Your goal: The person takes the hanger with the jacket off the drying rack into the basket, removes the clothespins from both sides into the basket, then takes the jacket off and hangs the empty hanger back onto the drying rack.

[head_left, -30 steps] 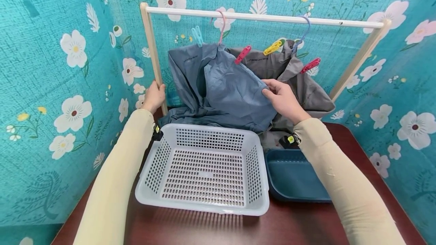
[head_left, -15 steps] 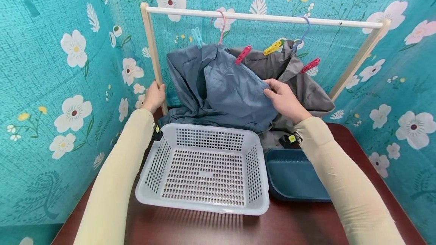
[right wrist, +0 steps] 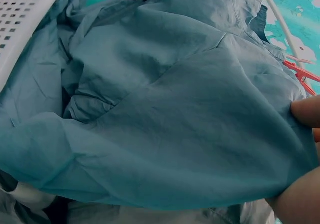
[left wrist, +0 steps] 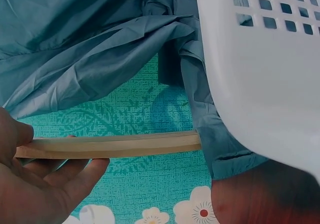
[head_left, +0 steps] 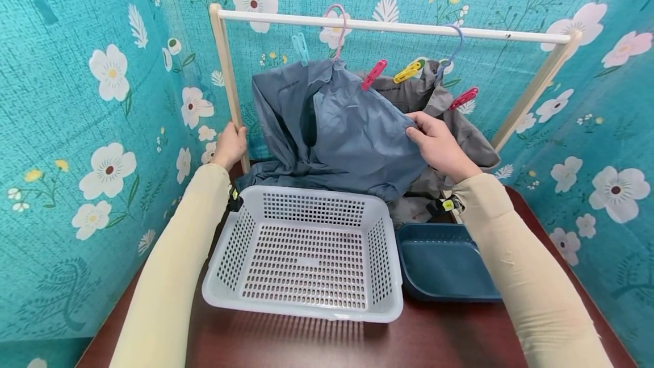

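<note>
A blue jacket [head_left: 357, 124] hangs from a pink hanger [head_left: 341, 33] on the white rail of a wooden rack. My right hand [head_left: 438, 143] pinches the jacket's right sleeve edge between thumb and fingers, drawing the cloth outward. At the rack's left post [head_left: 227, 67], my left hand [head_left: 230, 145] grips the wood low down; in the left wrist view its fingers curl round the post. A light blue clothespin [head_left: 301, 48] and a red clothespin [head_left: 374, 74] sit on the jacket's shoulders. Behind it hangs a grey jacket [head_left: 467, 135], partly hidden.
A white perforated basket [head_left: 306, 312] stands in front of the rack on the dark red table [head_left: 286, 345]. To its right is a dark blue tray [head_left: 449, 266]. Yellow [head_left: 407, 71] and red clothespins clip the grey jacket. Floral turquoise cloth [head_left: 61, 129] surrounds the table.
My right hand has moved right with the sleeve in its pinch. The pink hanger, jacket shoulders and their clothespins have shifted slightly right. My left hand stays on the post.
</note>
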`<state>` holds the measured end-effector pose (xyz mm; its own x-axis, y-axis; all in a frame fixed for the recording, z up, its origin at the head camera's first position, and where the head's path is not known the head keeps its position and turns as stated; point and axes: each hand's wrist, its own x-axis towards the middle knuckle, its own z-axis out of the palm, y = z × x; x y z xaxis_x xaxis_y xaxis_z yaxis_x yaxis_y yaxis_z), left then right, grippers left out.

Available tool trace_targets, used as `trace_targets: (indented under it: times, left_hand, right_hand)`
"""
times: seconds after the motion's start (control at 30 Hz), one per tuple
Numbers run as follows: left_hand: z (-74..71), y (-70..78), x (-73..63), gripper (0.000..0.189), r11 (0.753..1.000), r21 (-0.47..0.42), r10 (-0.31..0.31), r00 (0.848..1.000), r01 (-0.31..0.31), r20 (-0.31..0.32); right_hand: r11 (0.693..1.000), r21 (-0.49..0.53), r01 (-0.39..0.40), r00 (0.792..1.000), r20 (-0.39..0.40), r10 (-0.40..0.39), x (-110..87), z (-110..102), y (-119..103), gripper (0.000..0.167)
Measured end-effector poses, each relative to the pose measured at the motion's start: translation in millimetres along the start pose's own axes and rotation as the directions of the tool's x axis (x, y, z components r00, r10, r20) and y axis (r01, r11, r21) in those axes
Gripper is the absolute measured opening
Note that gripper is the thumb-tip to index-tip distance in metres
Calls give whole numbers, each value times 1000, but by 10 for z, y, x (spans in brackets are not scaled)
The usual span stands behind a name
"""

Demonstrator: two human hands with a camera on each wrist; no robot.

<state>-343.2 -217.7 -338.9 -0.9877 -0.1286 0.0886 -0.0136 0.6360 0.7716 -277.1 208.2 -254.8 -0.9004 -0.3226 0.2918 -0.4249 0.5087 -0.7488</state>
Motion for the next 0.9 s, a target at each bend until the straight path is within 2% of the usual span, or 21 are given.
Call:
trace_targets:
  times: [0.17, 0.37, 0.63, 0.9]
  left_hand:
    - [-6, 13, 2, 38, 1000, -3, -5, 1000, 5, 8]
    - [-7, 19, 10, 39, 1000, 2, -8, 1000, 8, -12]
    - [11, 9, -3, 36, 1000, 25, 10, 999, -9, -37]
    - [38, -13, 19, 34, 1000, 2, -9, 1000, 9, -25]
  right_hand:
    - [1000, -13, 13, 1000, -6, -13, -33, -70, 13, 32]
    - [998, -62, 13, 1000, -19, -14, -43, -148, 20, 33]
    - [997, -76, 30, 998, -56, -34, -60, -232, -22, 34]
    - [996, -85, 40, 997, -66, -46, -66, -269, -23, 33]
